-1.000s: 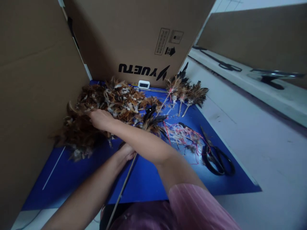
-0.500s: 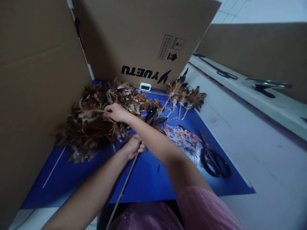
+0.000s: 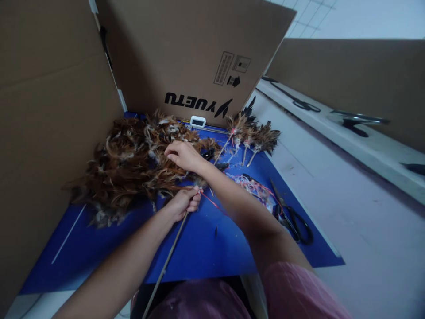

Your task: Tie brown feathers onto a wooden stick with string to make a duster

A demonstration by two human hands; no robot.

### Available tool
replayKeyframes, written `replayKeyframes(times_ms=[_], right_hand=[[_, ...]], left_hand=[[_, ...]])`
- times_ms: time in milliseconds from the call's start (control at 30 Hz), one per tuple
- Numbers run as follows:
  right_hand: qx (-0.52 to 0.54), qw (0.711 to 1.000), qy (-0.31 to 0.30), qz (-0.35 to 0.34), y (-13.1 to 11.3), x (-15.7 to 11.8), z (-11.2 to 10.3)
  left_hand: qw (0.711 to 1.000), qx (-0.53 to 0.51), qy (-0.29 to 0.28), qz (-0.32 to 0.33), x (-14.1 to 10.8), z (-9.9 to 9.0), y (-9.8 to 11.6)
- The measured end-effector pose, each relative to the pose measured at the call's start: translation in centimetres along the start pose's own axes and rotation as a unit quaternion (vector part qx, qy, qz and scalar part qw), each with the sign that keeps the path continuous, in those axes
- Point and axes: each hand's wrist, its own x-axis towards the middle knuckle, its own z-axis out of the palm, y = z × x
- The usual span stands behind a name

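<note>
Two bare hands: one person's, both at work over one blue mat (image 3: 219, 261).
Left hand: this one (image 3: 184, 203) is closed around one thin stick (image 3: 169, 254), fingers wrapped and thumb on top.
Right hand: the other (image 3: 182, 155) is up over the near right part of the feathers, fingers curled; from where I stand I cannot tell whether anything is pinched in them.
One stick in hand: it slants from the left fist down toward the person's lap.
One pink thread: a strand (image 3: 214, 203) runs from beside the left fist and passes behind the right forearm.
One feather heap: brown, black and whitish, the pile (image 3: 133, 164) covers the mat's left and far side; too many feathers to count.
Three tied bundles: feather tufts (image 3: 254, 133) on short sticks, side by side at the mat's far right corner.
One thread tangle: white and pink, the snarl (image 3: 255, 188) sits right of the right forearm.
One pair of scissors: black-handled, the scissors (image 3: 295, 221) lie just beside the tangle.
One white gadget: a small device (image 3: 198, 122) with a dark screen, by the back panel.
Three cardboard panels: left (image 3: 49, 133), back (image 3: 186, 44) and right (image 3: 348, 79).
</note>
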Motion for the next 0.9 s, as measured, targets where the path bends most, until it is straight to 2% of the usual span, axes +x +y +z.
replayKeyframes(times_ms=[100, 200, 300, 433, 533, 633, 767, 833, 900], right_hand=[[0.03, 0.996, -0.058, -0.067, -2.1, -0.3, 0.1], [0.042, 0.978, -0.166, -0.116, -3.9, -0.8, 0.3], [-0.021, 0.962, -0.244, -0.122, -5.1, -1.2, 1.1], [-0.191, 0.952, -0.23, -0.062, -5.3, -1.3, 3.3], [-0.213, 0.949, -0.227, -0.058, -4.8, -1.1, 4.5], [-0.155, 0.965, -0.204, -0.047, -4.0, -1.0, 4.2], [0.02, 0.986, -0.154, -0.063, -2.6, -0.8, 2.3], [0.117, 0.983, -0.133, -0.041, -2.0, -0.8, 1.4], [0.239, 0.964, -0.118, -0.002, -1.5, -1.0, 0.7]], left_hand=[[1.0, 0.007, 0.011, 0.003, 0.0, 0.0, 0.0], [0.999, 0.011, 0.032, 0.001, 0.1, 0.1, -0.1], [0.999, 0.01, 0.051, 0.002, 0.1, 0.2, -0.3], [0.997, 0.008, 0.072, 0.011, -0.1, 0.4, -0.3], [0.997, 0.009, 0.079, 0.012, -0.2, 0.5, -0.3], [0.997, 0.011, 0.073, 0.002, -0.1, 0.6, -0.2], [0.999, 0.014, 0.044, -0.002, 0.0, 0.4, 0.0], [1.0, 0.011, 0.028, -0.002, 0.0, 0.2, 0.0], [1.0, 0.008, 0.01, 0.0, -0.1, 0.1, 0.0]])
